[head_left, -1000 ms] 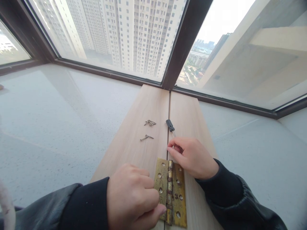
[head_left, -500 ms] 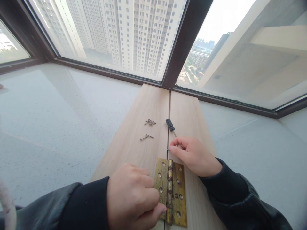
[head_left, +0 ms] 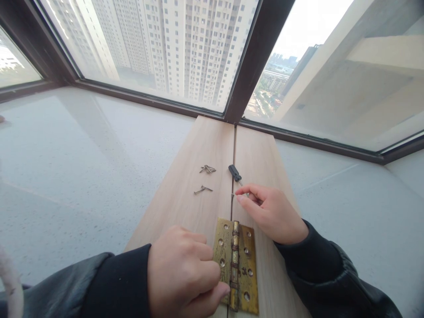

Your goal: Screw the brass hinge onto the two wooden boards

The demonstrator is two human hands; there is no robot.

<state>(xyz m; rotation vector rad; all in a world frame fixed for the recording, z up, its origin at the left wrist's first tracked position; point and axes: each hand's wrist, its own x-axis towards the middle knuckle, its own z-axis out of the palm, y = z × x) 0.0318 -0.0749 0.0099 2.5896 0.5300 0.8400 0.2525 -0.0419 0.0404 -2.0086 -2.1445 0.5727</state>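
A worn brass hinge point(head_left: 245, 265) lies opened flat across the seam between two pale wooden boards, screw holes showing on both leaves. My left hand point(head_left: 185, 274) is closed in a loose fist over the hinge's left leaf, its thumb pressing beside the barrel; its inner fingers are hidden. Above the hinge, my right hand point(head_left: 268, 210) pinches at a small screw point(head_left: 232, 195) over the seam, the thumb and index tips close together. Just beyond those fingers lies a screwdriver point(head_left: 235, 172) with a black handle, its shaft partly behind the hand.
On the left board point(head_left: 185, 176) lie a small pile of screws point(head_left: 207, 169) and, nearer me, two more screws point(head_left: 203, 189). The right board point(head_left: 260, 154) runs beside it to the dark window frame point(head_left: 245, 62). A speckled white sill point(head_left: 82, 176) spreads around the boards.
My right hand has shifted slightly away from the hinge along the seam, and the small screw at its fingertips has moved with it. My left hand and the hinge stay put.
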